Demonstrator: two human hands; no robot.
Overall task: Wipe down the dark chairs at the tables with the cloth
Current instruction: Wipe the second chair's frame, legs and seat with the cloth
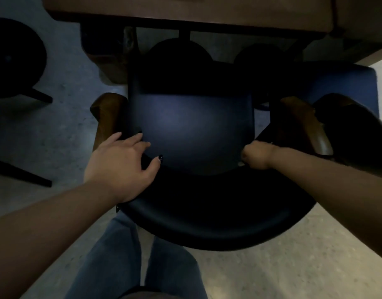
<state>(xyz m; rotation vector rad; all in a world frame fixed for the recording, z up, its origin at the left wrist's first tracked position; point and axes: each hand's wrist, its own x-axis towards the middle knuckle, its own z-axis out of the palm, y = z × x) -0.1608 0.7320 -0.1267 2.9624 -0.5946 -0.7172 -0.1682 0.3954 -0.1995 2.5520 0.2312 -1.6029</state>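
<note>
Centrally: dark chair (194, 130), tucked at far desk (185, 9); left hand (121, 167) flat on backrest; right hand (255, 155) fisted, contents unclear; stool (13, 59) left.

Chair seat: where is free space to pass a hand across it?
The seat is bare in the middle, between the left hand and the right hand. Its back corners, where both hands rest, are crowded.

Single head-worn wide-angle view, looking steeply down and forward from close above the dark chair (194, 130); bench (185, 9) edge along the frame's top, floor (293, 266) at the sides.
</note>
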